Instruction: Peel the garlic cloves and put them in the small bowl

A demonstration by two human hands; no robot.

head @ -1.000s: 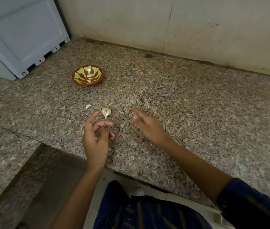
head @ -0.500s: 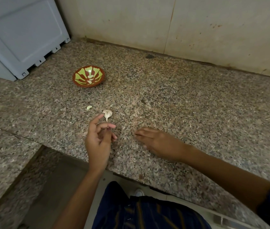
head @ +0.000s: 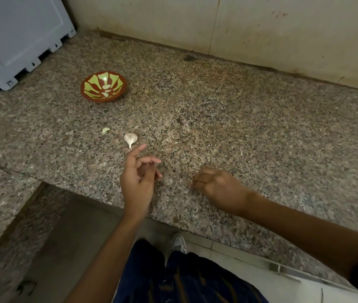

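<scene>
- The papery white unpeeled garlic clove (head: pixel 130 138) lies on the speckled granite counter (head: pixel 250 127), just beyond the left hand's forefinger; a pale peeled piece (head: pixel 105 130) lies near it on its left.
- The small red-brown bowl with green leaf pattern (head: pixel 104 86), well apart toward the back, holds a few peeled cloves.
- Left hand (head: pixel 137 178): fingers loosely curled, forefinger out; I cannot tell whether it pinches anything.
- Right hand (head: pixel 215 185): knuckles up, fingers tucked under on the counter; what it holds, if anything, is hidden.
- Risk: a careless reach may flick the light clove away, since it lies loose.
- Risk: the loose piece could be left out of the bowl.
</scene>
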